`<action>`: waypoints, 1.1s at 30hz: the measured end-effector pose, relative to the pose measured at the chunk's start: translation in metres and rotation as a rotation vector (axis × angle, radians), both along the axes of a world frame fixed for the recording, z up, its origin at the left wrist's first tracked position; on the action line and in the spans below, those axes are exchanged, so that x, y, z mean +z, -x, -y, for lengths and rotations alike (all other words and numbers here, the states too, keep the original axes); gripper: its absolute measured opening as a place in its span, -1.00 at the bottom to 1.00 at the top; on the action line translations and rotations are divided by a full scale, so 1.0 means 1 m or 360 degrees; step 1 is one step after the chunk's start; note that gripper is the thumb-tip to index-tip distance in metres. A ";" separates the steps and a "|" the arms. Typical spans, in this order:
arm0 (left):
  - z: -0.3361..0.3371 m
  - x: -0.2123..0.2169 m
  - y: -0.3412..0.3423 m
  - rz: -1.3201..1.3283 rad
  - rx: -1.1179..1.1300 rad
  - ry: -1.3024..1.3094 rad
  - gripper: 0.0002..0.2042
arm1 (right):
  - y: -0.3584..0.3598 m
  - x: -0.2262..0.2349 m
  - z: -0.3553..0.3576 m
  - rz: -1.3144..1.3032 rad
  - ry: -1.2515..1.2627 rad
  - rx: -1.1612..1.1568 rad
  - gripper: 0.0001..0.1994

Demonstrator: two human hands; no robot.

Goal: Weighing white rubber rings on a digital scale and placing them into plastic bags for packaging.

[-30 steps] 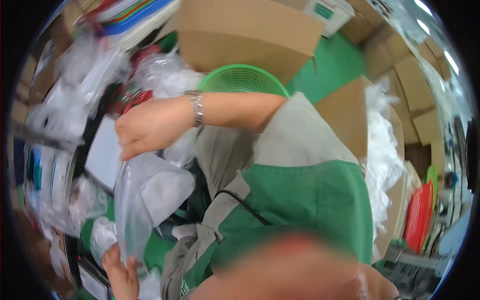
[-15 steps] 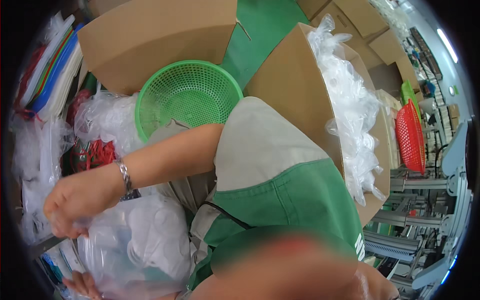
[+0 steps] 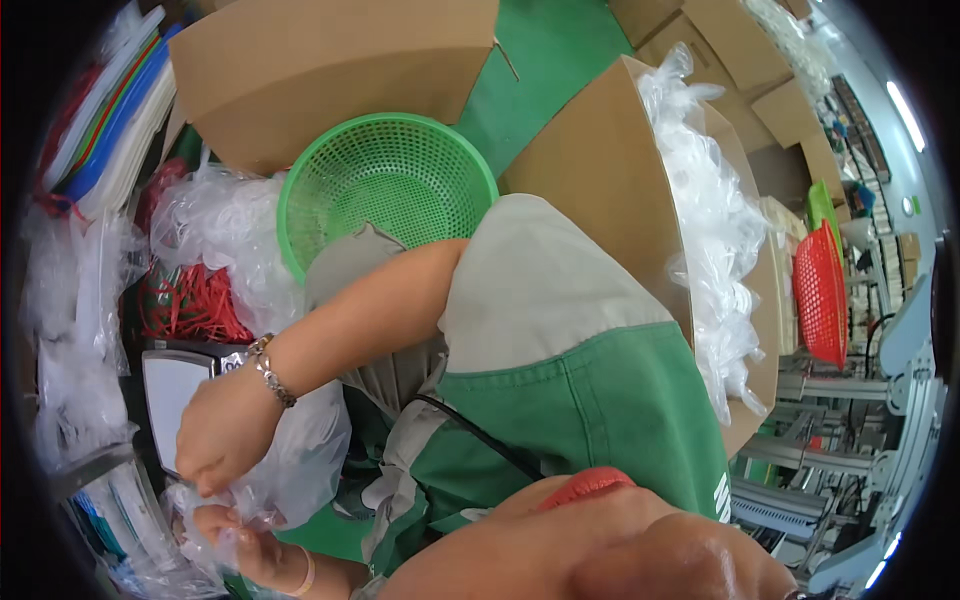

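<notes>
Clear plastic bag (image 3: 290, 470) gripped, both hands (image 3: 225, 440) crowded.

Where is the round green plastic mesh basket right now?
In the head view, the round green plastic mesh basket sits upper centre-left, just below the big brown cardboard box, right of the crumpled clear plastic bags and above the person's bent arm.

Your right hand (image 3: 225, 430) and left hand (image 3: 235, 535) grip a clear plastic bag (image 3: 290, 460), thin, glossy, crinkled film. Your bracelet (image 3: 268, 368) looks like shiny metal links. Green basket (image 3: 385, 190): moulded plastic mesh, slight sheen. Cardboard boxes (image 3: 330, 70): matt brown, smooth paperboard. The box to your right holds more glossy clear plastic film (image 3: 710, 230). Your apron (image 3: 590, 410): matt green cloth. Red basket (image 3: 820, 290): plastic mesh.
</notes>
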State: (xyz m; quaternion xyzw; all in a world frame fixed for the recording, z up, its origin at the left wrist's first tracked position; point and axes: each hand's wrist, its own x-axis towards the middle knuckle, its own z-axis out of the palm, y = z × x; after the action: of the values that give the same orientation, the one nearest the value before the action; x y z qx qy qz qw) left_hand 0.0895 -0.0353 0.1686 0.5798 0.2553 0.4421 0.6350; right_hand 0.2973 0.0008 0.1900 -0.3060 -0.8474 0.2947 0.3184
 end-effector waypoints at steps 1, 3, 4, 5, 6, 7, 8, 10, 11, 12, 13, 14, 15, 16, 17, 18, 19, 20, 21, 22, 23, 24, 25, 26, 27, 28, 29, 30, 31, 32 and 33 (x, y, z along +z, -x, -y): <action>-0.007 -0.008 0.005 -0.0075 0.0088 -0.0123 -0.76 | -0.002 0.000 -0.001 0.0007 -0.0004 0.0021 -0.72; -0.020 -0.023 0.006 -0.0285 0.0303 -0.0471 -0.72 | -0.011 0.000 0.003 -0.0767 0.0824 -0.0119 -0.73; -0.021 -0.013 0.003 -0.0421 0.0185 -0.0287 -0.75 | 0.000 -0.003 0.002 -0.1176 0.1290 -0.0042 -0.73; -0.018 -0.005 -0.005 -0.0427 0.0222 -0.0284 -0.75 | 0.008 -0.005 0.004 -0.1163 0.1302 -0.0008 -0.73; -0.014 0.002 -0.017 -0.0531 0.0318 -0.0111 -0.76 | 0.013 -0.010 0.009 -0.1286 0.1374 -0.0003 -0.74; -0.012 0.002 -0.021 -0.0628 0.0408 0.0070 -0.78 | 0.014 -0.013 0.014 -0.1408 0.1451 -0.0007 -0.74; -0.014 0.003 -0.009 -0.0559 0.0349 0.0074 -0.78 | 0.011 -0.005 0.021 -0.1044 0.1229 0.0031 -0.84; -0.013 0.010 0.003 -0.0304 0.0351 0.0085 -0.77 | 0.016 -0.004 0.030 -0.0761 0.0154 -0.0013 -0.90; -0.012 0.014 0.001 -0.0117 0.0411 0.0084 -0.77 | 0.018 -0.008 0.032 -0.0447 -0.0915 -0.0095 -0.95; -0.010 0.014 -0.001 -0.0025 0.0413 0.0085 -0.74 | 0.025 -0.020 0.028 -0.0369 -0.1012 -0.0044 -0.86; -0.010 0.013 0.004 -0.0025 0.0422 0.0086 -0.74 | 0.024 -0.019 0.027 -0.0371 -0.1010 -0.0035 -0.86; -0.011 0.011 0.012 -0.0092 0.0321 0.0063 -0.72 | 0.021 -0.019 0.024 -0.0627 -0.0679 0.0085 -0.79; -0.010 0.010 0.018 -0.0160 0.0221 0.0039 -0.69 | 0.019 -0.018 0.021 -0.0873 -0.0340 0.0204 -0.72; -0.005 0.016 0.014 -0.0253 0.0175 0.0033 -0.68 | 0.020 -0.017 0.019 -0.0945 -0.0130 0.0258 -0.57; -0.001 0.017 0.013 -0.0254 0.0195 0.0034 -0.68 | 0.020 -0.016 0.017 -0.0947 -0.0124 0.0277 -0.57; 0.002 0.017 0.013 -0.0419 0.0114 -0.0165 -0.71 | 0.020 -0.016 0.016 -0.0575 -0.0145 0.0239 -0.59; 0.004 0.016 0.011 -0.0574 0.0012 -0.0364 -0.73 | 0.019 -0.016 0.015 -0.0193 -0.0169 0.0179 -0.61; 0.009 0.019 0.009 -0.0730 0.0100 -0.0384 -0.80 | 0.020 -0.019 0.017 0.0066 -0.0307 -0.0022 -0.68; 0.008 0.017 0.008 -0.0724 0.0100 -0.0385 -0.80 | 0.020 -0.020 0.017 0.0072 -0.0308 -0.0024 -0.68; 0.009 0.016 0.007 -0.0854 0.0327 -0.0532 -0.82 | 0.022 -0.019 0.018 0.0160 -0.0177 -0.0009 -0.74; 0.009 0.013 0.005 -0.0981 0.0553 -0.0679 -0.84 | 0.024 -0.018 0.018 0.0250 -0.0047 0.0003 -0.80; 0.006 0.008 0.007 -0.0974 0.0631 -0.0817 -0.84 | 0.025 -0.018 0.018 0.0250 -0.0051 0.0010 -0.80; 0.004 0.003 0.004 -0.0974 0.0637 -0.0819 -0.84 | 0.025 -0.018 0.017 0.0031 0.0165 0.0171 -0.82; 0.001 -0.003 0.000 -0.0832 0.0867 -0.1002 -0.83 | 0.026 -0.019 0.016 -0.0192 0.0377 0.0337 -0.78; 0.000 -0.008 -0.001 -0.0681 0.1094 -0.1185 -0.81 | 0.027 -0.019 0.014 -0.0413 0.0591 0.0502 -0.70; 0.003 -0.010 0.001 -0.0575 0.1058 -0.1219 -0.76 | 0.028 -0.020 0.015 -0.0658 0.0957 0.0801 -0.58; 0.006 -0.012 -0.001 -0.0584 0.1070 -0.1220 -0.76 | 0.028 -0.021 0.014 -0.0657 0.0957 0.0816 -0.58; 0.008 -0.014 -0.004 -0.0505 0.1010 -0.1255 -0.74 | 0.025 -0.019 0.015 -0.0763 0.1348 0.0734 -0.58; 0.010 -0.015 -0.008 -0.0428 0.0951 -0.1289 -0.72 | 0.022 -0.017 0.013 -0.0859 0.1739 0.0642 -0.58; 0.011 -0.016 -0.012 -0.0503 0.0972 -0.1345 -0.69 | 0.019 -0.023 0.009 -0.0723 0.1651 0.0728 -0.59; 0.015 -0.014 -0.012 -0.0565 0.0906 -0.1289 -0.68 | 0.020 -0.019 0.009 -0.0712 0.1659 0.0766 -0.59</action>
State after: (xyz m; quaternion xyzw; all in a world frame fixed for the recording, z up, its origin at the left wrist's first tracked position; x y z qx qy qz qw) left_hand 0.1018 -0.0505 0.1551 0.7524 0.3152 0.5554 0.1617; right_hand 0.2774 -0.0080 0.1709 -0.1524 -0.5499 0.7908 0.2217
